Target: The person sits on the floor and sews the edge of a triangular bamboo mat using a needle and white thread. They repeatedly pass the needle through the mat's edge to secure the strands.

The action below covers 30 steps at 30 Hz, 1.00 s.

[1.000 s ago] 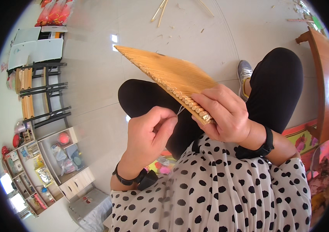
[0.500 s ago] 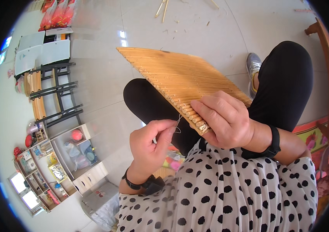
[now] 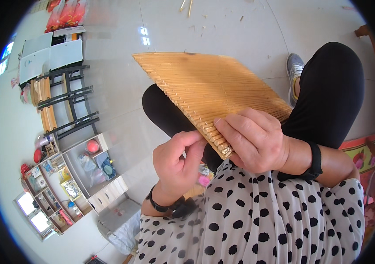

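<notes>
A stiff mat of thin straw-coloured stalks [image 3: 214, 81], laid side by side and bound with pale stitches, slants above my lap. My right hand [image 3: 255, 141] is closed round its near corner, fingers on top and the thumb mostly hidden beneath. Along the mat's left edge the cut stalk ends show in a row. My left hand [image 3: 176, 158] is pinched at that edge, thumb and forefinger pressed together close under the stalk ends. The thin thread seen at these fingers a moment ago is now mostly hidden by them.
Loose stalks [image 3: 190, 8] and small scraps lie on the pale tiled floor [image 3: 121, 97]. Folding tables [image 3: 66, 55] and a shelf unit [image 3: 108, 193] with bags stand at the left. A wooden furniture leg [image 3: 374, 66] rises at the right, beside my knee.
My left hand has moved up and slightly right, bringing its fingertips against the mat's edge. The loop of thread no longer shows. The right hand keeps its hold on the mat.
</notes>
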Tool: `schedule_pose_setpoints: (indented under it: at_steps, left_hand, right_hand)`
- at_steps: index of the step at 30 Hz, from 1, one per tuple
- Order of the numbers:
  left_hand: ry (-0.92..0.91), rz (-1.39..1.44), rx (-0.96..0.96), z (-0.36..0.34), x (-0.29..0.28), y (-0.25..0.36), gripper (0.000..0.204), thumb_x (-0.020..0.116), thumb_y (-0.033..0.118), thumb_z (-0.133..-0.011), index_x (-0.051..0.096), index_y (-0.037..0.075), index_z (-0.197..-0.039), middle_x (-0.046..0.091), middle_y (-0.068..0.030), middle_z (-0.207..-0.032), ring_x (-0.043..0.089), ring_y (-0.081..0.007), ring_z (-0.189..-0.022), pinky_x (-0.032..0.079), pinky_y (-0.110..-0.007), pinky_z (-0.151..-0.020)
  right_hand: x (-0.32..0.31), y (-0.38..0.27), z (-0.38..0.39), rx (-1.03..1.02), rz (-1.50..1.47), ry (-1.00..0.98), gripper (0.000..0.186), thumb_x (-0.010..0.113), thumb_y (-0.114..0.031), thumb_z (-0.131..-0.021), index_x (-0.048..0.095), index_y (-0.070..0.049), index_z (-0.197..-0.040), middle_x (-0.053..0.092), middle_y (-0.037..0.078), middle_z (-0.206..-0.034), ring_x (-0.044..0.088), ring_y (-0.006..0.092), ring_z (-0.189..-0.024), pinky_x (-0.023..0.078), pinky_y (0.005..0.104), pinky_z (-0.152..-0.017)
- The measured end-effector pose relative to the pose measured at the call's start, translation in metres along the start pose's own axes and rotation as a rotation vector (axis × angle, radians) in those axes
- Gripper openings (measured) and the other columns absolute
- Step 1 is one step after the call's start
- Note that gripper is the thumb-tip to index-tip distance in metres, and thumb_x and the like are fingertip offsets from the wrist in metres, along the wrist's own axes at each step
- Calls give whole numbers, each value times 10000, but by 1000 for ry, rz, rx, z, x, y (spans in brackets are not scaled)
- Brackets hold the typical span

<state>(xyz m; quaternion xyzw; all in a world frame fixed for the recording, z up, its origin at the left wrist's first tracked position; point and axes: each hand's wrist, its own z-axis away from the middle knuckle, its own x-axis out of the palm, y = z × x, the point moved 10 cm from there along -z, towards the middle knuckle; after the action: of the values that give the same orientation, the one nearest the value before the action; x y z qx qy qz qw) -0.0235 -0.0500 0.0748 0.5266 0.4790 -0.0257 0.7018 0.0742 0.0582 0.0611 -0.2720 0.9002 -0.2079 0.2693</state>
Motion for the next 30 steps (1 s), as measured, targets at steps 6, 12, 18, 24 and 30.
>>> schedule_pose_setpoints:
  at_steps: [6,12,18,24,30]
  left_hand:
    - [-71,236,-180,5,3,-19,106,622,-62,-956,629,-43,-1061,695,-67,-774,632,-79,-630,494,-222,-571]
    - [-83,417,-288,12,5,-26,136,577,-65,-978,575,-55,-1114,683,-69,-810,636,-84,-670,521,-217,-600]
    - [-93,399,-239,9,7,-25,131,577,-59,-984,601,-52,-1113,677,-55,-778,610,-63,-633,489,-203,-576]
    - [-72,400,-223,8,8,-25,120,579,-52,-985,629,-41,-1093,674,-40,-749,591,-50,-604,467,-197,-553]
    - [-43,311,-203,11,3,-24,65,585,-43,-987,636,-34,-1027,685,-45,-742,611,-62,-590,482,-202,-537]
  right_hand:
    - [1,2,0,3,-29,-59,478,739,-105,-601,708,108,-1027,667,154,-929,642,249,-684,534,318,-542]
    - [-4,3,-3,13,-21,3,443,767,-96,-639,714,96,-1034,674,145,-907,650,248,-674,535,319,-539]
    - [-3,1,-4,-12,18,34,491,721,-97,-543,705,102,-991,613,120,-895,617,207,-685,531,288,-532]
    - [-2,-1,-4,-15,15,24,503,721,-104,-538,703,105,-995,611,122,-899,615,205,-689,532,286,-536]
    - [1,-5,-1,-37,-3,-60,432,779,-70,-645,710,103,-1035,677,150,-921,659,255,-689,541,323,-546]
